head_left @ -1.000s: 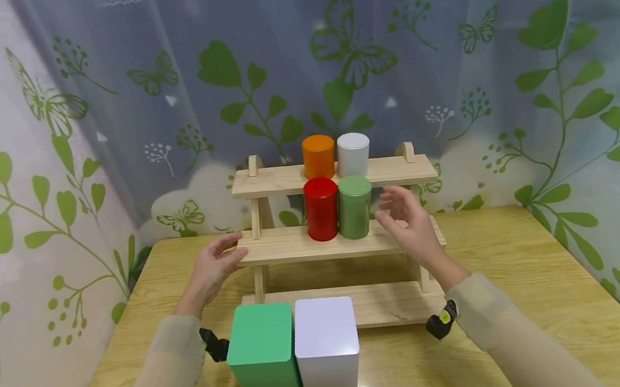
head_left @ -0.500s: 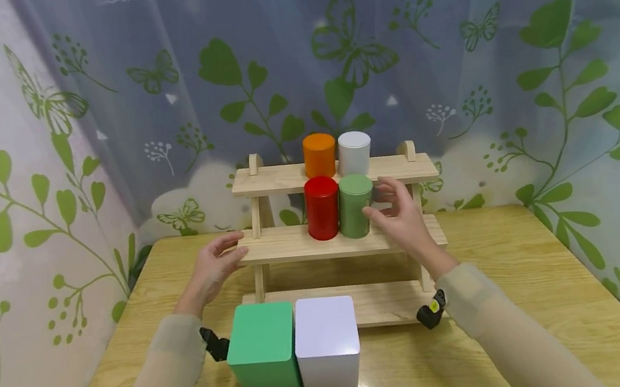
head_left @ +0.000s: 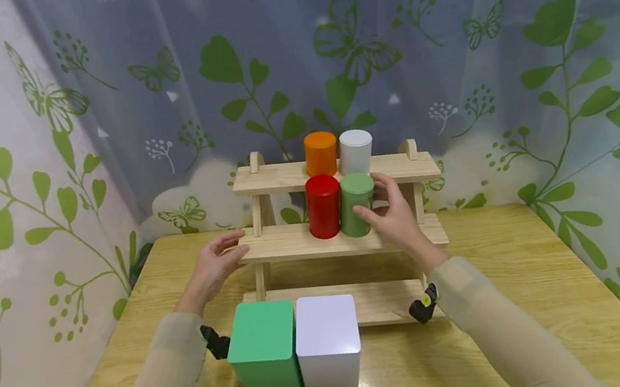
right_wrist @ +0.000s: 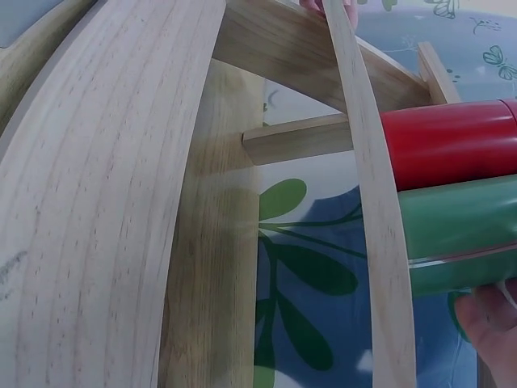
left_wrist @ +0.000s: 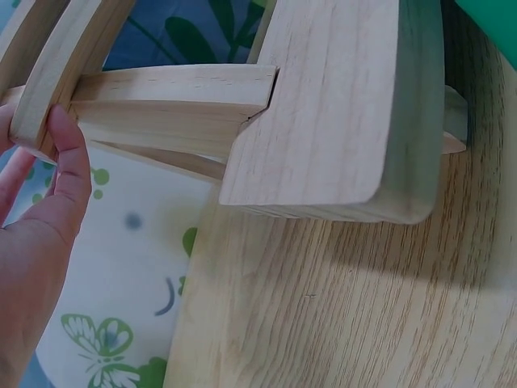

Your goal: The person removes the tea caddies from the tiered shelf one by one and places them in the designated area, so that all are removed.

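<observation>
Bracketing the green can (head_left: 352, 199) from its right side

The surface (head_left: 507, 243) carries a three-tier shelf (head_left: 375, 298), with a green box (head_left: 262, 333) and a lilac box (head_left: 326, 326) side by side at its lower front left. The top board (head_left: 277, 175) bears an orange can (head_left: 321, 156) and a white can (head_left: 356, 153). On the middle board (head_left: 281, 244), near its centre, stand a red can (head_left: 323, 208) and the green can, close together, the red one on the left.

The green can is upright, its long axis vertical, and lies directly left of the right hand (head_left: 397, 217). That hand is clearly the nearer; the left hand (head_left: 216, 264) is well apart, its thumb and fingers pinching the middle board's left end. At the green can, the right thumb crosses the front and the fingers reach past the right side toward the back, so part of the can sits between them. Thumb and fingers are apart there; whether they press on the can, I cannot tell.
</observation>
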Demonstrator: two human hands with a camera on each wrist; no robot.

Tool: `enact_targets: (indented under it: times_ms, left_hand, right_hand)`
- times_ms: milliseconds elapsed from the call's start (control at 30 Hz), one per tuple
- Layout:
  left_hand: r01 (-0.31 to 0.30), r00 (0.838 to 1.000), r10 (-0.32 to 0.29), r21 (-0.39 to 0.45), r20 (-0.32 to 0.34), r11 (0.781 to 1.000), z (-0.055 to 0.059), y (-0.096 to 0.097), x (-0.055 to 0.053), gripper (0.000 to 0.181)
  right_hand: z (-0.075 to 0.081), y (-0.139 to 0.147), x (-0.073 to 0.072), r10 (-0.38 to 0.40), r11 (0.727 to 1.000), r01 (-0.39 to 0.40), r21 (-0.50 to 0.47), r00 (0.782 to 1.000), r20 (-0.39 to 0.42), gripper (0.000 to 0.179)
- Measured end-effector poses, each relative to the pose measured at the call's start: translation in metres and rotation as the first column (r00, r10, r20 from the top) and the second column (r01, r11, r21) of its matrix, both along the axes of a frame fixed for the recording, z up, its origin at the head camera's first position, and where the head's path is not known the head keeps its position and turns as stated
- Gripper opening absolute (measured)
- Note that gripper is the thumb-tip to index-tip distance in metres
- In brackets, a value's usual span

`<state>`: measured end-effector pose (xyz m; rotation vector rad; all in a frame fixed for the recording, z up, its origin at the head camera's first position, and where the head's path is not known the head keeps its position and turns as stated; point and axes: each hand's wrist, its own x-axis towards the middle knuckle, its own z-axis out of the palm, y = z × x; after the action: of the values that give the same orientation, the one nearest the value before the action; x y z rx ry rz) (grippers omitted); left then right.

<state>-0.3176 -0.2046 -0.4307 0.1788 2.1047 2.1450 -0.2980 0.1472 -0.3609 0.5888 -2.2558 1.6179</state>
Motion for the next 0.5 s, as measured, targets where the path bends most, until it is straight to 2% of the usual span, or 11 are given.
enact_targets:
  times_ms: [500]
  left_hand:
    - [-0.003,1.0,0.003,0.0,0.002,1.0,0.0003,0.0008,0.0005,0.048]
  right_hand:
    - [0.0013,-0.007,-0.0034,-0.041,0.999,0.041,0.021,0.999,0.007,0.071]
